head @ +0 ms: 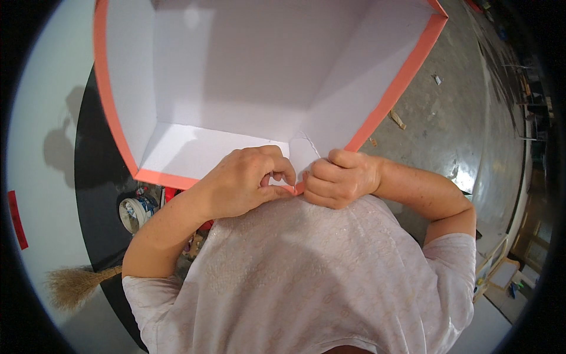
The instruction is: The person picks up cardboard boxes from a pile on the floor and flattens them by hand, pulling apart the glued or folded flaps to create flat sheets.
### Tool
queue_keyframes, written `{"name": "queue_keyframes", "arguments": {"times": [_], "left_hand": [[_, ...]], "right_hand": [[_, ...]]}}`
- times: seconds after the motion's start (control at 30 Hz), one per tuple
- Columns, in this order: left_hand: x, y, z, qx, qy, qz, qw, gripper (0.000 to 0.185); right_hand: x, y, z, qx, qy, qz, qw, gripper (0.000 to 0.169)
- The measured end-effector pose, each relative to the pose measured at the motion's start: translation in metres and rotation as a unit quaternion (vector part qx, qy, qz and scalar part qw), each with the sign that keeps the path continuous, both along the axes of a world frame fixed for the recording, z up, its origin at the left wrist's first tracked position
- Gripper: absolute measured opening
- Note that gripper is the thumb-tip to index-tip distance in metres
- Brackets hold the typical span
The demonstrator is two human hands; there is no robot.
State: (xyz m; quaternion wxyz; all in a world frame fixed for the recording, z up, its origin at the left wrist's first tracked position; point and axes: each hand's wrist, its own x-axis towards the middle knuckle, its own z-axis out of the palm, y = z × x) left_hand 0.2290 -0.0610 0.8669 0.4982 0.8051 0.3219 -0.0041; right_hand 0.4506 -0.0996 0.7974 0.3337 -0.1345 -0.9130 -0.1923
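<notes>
A large open box with a pale lining and an orange-pink rim tilts towards me, its near corner against my shirt. At that corner my left hand pinches a small, thin white piece, perhaps thread, between thumb and forefinger. Just to its right, my right hand is closed over the rim, its fingers curled inside. A white thread runs from near the right fingers across the lining. What the right palm holds besides the rim is hidden.
Below the box at left stands a white bucket with mixed contents. A straw broom is at the lower left by the pale wall. Scraps, including a tan strip, lie on the concrete floor at right.
</notes>
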Motion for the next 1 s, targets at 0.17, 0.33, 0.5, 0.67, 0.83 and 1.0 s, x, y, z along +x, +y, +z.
{"name": "queue_keyframes", "arguments": {"times": [0.17,0.33,0.5,0.67,0.83,1.0], "left_hand": [[-0.004,-0.001,-0.004,-0.047,-0.016,-0.013,0.999,0.018],[-0.003,0.003,-0.007,-0.048,0.011,-0.076,0.996,0.016],[0.002,0.009,-0.009,-0.104,0.072,-0.092,0.988,0.013],[-0.007,0.013,-0.038,-0.211,0.036,-0.077,0.974,0.012],[-0.001,0.007,-0.035,-0.209,0.058,-0.077,0.973,0.012],[-0.009,-0.012,-0.018,-0.039,-0.044,-0.013,0.998,0.010]], "right_hand": [[-0.003,-0.005,0.002,-0.052,0.000,0.005,0.999,0.020],[-0.005,-0.009,0.000,-0.073,-0.008,0.021,0.997,0.018],[-0.006,-0.010,0.001,-0.054,-0.006,0.026,0.998,0.016],[-0.006,-0.008,0.006,-0.068,-0.027,0.054,0.996,0.015],[-0.003,-0.010,0.008,-0.102,-0.043,0.063,0.992,0.014],[-0.001,-0.006,0.011,-0.166,-0.033,0.038,0.985,0.016]]}}
